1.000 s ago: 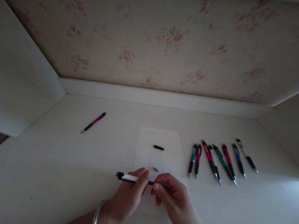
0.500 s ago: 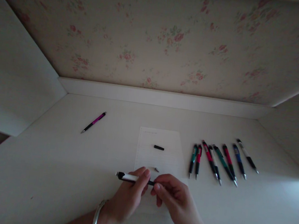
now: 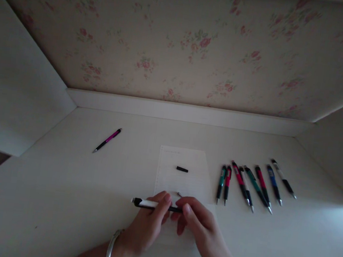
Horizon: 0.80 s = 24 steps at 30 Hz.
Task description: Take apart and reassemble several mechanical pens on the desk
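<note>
A ballpoint pen [image 3: 148,203] with a white barrel and black ends lies level in my left hand [image 3: 147,229], thumb pressed over its middle and clicker end pointing left. At its right, black front end, my right hand [image 3: 200,224] closes thumb and fingers, which hide the very end. Just beyond my right fingertips a small metal pen tip [image 3: 179,194] rests on the sheet of paper [image 3: 197,160], partly covered by my fingers. Farther up the same sheet lies a loose black pen grip [image 3: 182,169], apart from both hands.
On the right of the white desk [image 3: 116,180] several pens lie in a row, among them a green pen [image 3: 222,179] and a blue pen [image 3: 273,183]. A purple pen [image 3: 108,140] lies alone at the back left. A flowered wall [image 3: 173,54] rises behind.
My right hand has moved slightly along the pen's front end, its thumb now higher and to the right. The metal tip is more covered by my fingers. My left hand is nearly still.
</note>
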Each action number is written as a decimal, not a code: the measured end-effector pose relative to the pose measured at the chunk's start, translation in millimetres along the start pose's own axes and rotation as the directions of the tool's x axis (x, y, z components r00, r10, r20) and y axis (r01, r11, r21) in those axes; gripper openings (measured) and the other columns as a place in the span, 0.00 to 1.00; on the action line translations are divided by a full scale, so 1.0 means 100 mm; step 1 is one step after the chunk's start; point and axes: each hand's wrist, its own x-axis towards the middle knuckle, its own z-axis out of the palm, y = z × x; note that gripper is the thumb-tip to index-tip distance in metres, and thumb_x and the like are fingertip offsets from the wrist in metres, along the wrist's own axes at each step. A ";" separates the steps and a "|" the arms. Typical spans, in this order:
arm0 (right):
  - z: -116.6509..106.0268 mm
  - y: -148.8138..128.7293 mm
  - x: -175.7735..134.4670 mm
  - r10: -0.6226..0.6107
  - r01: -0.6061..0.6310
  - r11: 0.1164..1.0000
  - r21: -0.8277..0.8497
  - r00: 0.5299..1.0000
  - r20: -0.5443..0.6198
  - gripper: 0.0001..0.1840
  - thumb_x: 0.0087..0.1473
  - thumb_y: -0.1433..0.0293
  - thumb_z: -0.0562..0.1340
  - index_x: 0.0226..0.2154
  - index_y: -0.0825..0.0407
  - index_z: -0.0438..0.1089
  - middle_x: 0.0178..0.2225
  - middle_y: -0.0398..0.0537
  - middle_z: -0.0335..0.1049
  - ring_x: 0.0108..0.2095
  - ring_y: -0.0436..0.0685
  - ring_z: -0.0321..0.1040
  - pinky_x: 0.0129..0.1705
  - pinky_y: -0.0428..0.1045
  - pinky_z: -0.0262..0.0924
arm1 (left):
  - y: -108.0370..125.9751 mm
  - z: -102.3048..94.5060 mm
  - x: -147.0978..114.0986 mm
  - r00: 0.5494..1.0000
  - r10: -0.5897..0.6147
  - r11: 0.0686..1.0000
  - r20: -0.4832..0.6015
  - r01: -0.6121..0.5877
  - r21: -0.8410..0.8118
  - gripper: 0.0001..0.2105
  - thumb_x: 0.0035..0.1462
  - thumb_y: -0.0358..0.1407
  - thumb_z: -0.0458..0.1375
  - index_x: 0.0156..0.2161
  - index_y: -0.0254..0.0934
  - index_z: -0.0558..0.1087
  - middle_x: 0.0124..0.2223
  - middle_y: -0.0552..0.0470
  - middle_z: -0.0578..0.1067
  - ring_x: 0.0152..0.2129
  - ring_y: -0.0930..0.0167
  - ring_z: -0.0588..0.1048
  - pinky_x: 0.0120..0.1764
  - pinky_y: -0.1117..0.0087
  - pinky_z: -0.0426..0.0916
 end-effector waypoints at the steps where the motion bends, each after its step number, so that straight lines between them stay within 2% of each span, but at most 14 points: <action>1: 0.00 0.00 0.00 0.011 -0.011 1.000 -0.029 1.000 -0.001 0.22 0.62 0.51 0.56 0.33 0.52 0.72 0.24 0.46 0.71 0.25 0.51 0.65 0.30 0.47 0.60 | 0.00 0.00 0.00 1.000 0.002 1.000 0.006 -0.002 -0.001 0.23 0.63 0.56 0.47 0.27 0.38 0.60 0.22 0.60 0.54 0.20 0.75 0.53 0.24 0.71 0.49; 3: -0.01 0.00 0.01 0.011 -0.012 0.998 -0.069 1.000 -0.012 0.24 0.61 0.51 0.57 0.28 0.53 0.71 0.23 0.46 0.71 0.24 0.51 0.64 0.28 0.46 0.59 | -0.01 0.00 0.01 1.000 0.008 1.000 0.012 -0.008 0.001 0.23 0.64 0.56 0.47 0.27 0.38 0.60 0.22 0.61 0.53 0.20 0.75 0.52 0.24 0.71 0.48; 9: -0.04 0.04 0.00 -0.031 0.029 0.999 -0.023 0.995 -0.091 0.15 0.53 0.57 0.67 0.31 0.53 0.72 0.25 0.44 0.70 0.27 0.51 0.66 0.29 0.45 0.60 | 0.02 0.01 0.01 1.000 0.005 1.000 0.024 -0.005 -0.029 0.23 0.63 0.56 0.47 0.27 0.39 0.58 0.22 0.62 0.51 0.20 0.75 0.50 0.23 0.71 0.46; 17: -0.04 0.04 0.00 -0.118 0.109 0.991 -0.082 0.987 -0.106 0.08 0.53 0.63 0.67 0.32 0.51 0.73 0.30 0.47 0.74 0.32 0.55 0.70 0.35 0.48 0.64 | 0.03 0.02 0.01 1.000 0.008 0.998 0.014 -0.007 -0.068 0.23 0.62 0.57 0.48 0.27 0.39 0.57 0.22 0.62 0.50 0.20 0.75 0.49 0.23 0.70 0.46; 24: -0.03 0.00 0.02 -0.089 0.079 0.994 -0.075 0.987 -0.136 0.10 0.52 0.62 0.68 0.31 0.51 0.73 0.28 0.46 0.74 0.30 0.54 0.70 0.32 0.47 0.64 | 0.05 0.02 0.03 1.000 -0.019 0.996 -0.013 0.018 -0.090 0.25 0.59 0.60 0.49 0.26 0.39 0.58 0.21 0.62 0.50 0.19 0.75 0.49 0.23 0.71 0.46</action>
